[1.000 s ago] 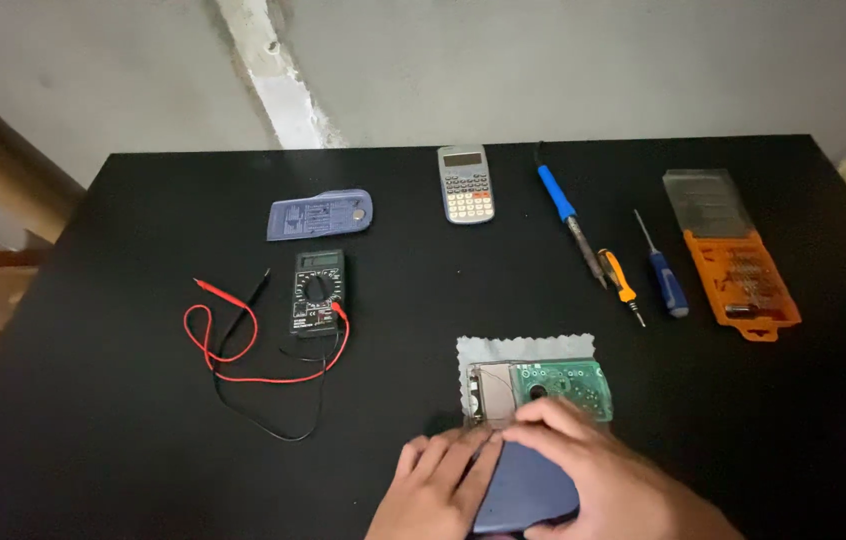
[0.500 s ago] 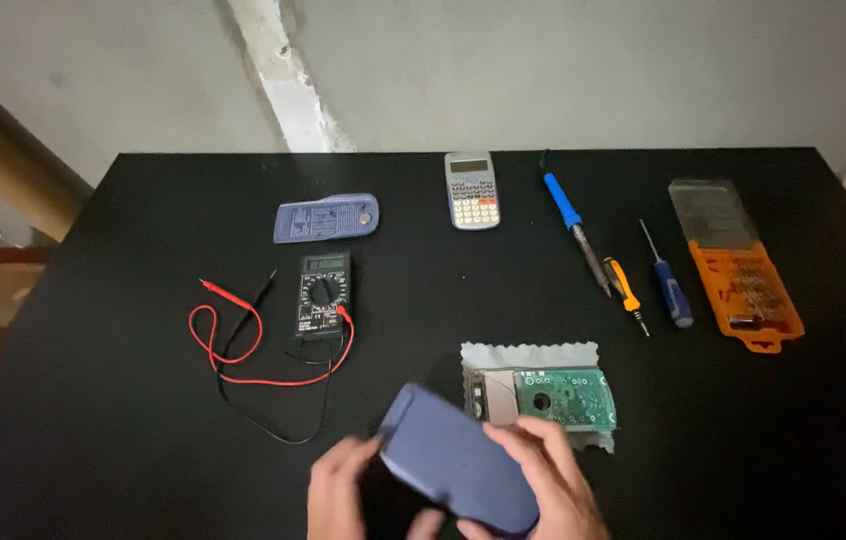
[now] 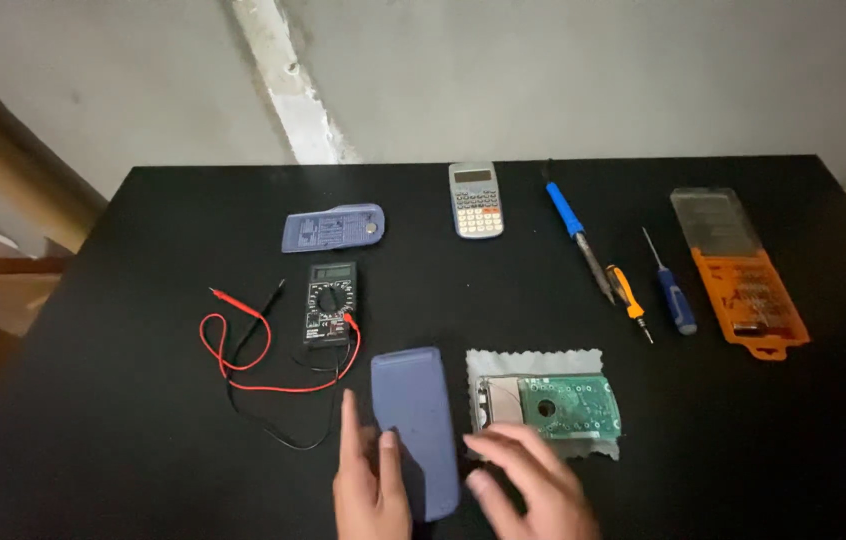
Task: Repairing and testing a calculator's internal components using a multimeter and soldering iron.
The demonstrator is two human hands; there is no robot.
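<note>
Seen from the head camera, a blue-grey flat cover [image 3: 415,425] lies lengthwise on the black table [image 3: 93,440], near the front edge and between the two hands; the left hand [image 3: 371,482] rests with fingers spread loosely, its inner fingers touching the cover's left side, gripping nothing; the right hand [image 3: 528,485] lies open and flat, fingertips at the near-left corner of a grey cloth [image 3: 541,362], also holding nothing; on that cloth sits a hard drive with its green circuit board [image 3: 568,405] facing up, just right of the cover; to the left, a black multimeter [image 3: 329,303] trails red and black leads [image 3: 238,360] across the table; farther back lie a second blue-grey cover [image 3: 333,228] and a grey calculator [image 3: 475,199]; to the right, a blue-handled soldering iron [image 3: 578,240], an orange screwdriver [image 3: 628,297], a blue screwdriver [image 3: 673,295] and an orange bit case [image 3: 743,275] with a clear lid.
</note>
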